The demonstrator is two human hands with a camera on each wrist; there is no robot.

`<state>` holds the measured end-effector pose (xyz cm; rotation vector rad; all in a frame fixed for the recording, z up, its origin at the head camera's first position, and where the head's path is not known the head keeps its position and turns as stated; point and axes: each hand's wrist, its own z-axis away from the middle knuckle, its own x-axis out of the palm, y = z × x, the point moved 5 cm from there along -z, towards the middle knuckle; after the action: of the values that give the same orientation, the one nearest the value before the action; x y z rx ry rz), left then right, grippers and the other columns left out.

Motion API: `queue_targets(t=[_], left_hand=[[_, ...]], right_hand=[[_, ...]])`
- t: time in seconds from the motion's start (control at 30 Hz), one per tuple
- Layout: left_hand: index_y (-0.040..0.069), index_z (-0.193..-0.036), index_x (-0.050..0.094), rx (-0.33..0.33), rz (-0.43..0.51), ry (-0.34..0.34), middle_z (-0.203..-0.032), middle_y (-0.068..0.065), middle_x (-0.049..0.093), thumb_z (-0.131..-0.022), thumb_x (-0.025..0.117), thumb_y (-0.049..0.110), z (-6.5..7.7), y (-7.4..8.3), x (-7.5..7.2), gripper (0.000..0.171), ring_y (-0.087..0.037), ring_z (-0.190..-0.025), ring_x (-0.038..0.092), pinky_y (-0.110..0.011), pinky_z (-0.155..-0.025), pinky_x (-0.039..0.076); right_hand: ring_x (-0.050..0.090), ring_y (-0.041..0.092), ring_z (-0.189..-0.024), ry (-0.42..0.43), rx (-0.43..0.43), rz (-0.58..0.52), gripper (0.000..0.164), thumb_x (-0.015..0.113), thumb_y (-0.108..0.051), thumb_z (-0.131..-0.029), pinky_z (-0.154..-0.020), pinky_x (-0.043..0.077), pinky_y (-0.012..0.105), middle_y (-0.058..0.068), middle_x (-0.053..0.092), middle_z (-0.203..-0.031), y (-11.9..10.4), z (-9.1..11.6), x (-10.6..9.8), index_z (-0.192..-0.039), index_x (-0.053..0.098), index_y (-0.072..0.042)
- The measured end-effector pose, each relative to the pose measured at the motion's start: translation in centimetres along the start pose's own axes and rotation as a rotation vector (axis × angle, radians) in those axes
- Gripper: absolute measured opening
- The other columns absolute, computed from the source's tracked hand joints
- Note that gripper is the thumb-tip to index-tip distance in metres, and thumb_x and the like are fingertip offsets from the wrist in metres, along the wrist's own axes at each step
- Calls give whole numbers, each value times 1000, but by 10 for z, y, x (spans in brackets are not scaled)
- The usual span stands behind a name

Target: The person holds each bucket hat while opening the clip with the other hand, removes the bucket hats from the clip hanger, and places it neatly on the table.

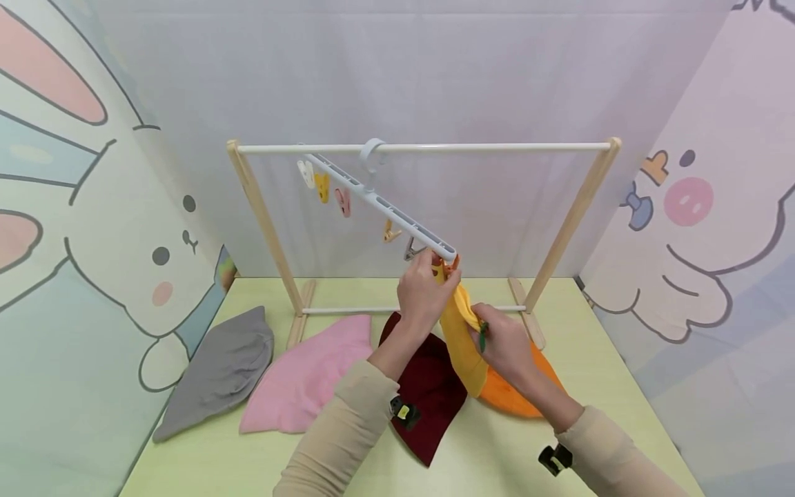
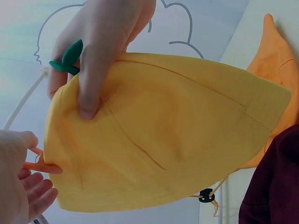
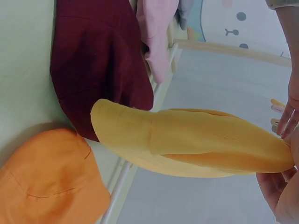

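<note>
A yellow bucket hat (image 1: 464,345) with a small green leaf (image 2: 71,58) and a drawstring with a black toggle (image 2: 207,195) hangs folded from both hands. My right hand (image 1: 506,345) grips it beside the leaf, thumb across the cloth in the left wrist view. At the near end of the pale clip hanger (image 1: 410,224), my left hand (image 1: 424,293) pinches an orange clothespin (image 2: 42,164). The pin's tip overlaps the hat's edge. Hanging along the hanger are several other clips, among them a white one (image 1: 306,174) and a pink one (image 1: 343,202).
The hanger hooks over the white rail of a wooden-legged rack (image 1: 267,214). On the table (image 1: 236,469) lie a grey hat (image 1: 220,369), a pink hat (image 1: 317,376), a maroon hat (image 1: 428,407) and an orange hat (image 1: 512,397). Printed curtains surround the table.
</note>
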<state>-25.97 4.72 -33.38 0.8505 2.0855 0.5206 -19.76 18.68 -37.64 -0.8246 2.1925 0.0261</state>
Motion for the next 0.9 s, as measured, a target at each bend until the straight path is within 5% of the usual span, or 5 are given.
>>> queue_targets(t=[0.37, 0.9], left_hand=[[12, -93, 56, -9, 3, 54, -82, 1, 60, -77, 71, 38, 1, 0, 1, 34, -13, -65, 59, -25, -54, 47], [13, -84, 60, 127, -21, 130, -71, 1, 59, -79, 68, 31, 1, 1, -2, 21, -9, -52, 50, -20, -45, 40]], right_hand=[[63, 17, -67, -9, -53, -17, 21, 74, -7, -73, -55, 51, 30, 6, 67, -82, -7, 1, 4, -90, 62, -8], [59, 13, -63, -8, -63, -29, 20, 73, -6, -74, -52, 50, 28, 6, 67, -80, -7, 2, 3, -89, 62, -8]])
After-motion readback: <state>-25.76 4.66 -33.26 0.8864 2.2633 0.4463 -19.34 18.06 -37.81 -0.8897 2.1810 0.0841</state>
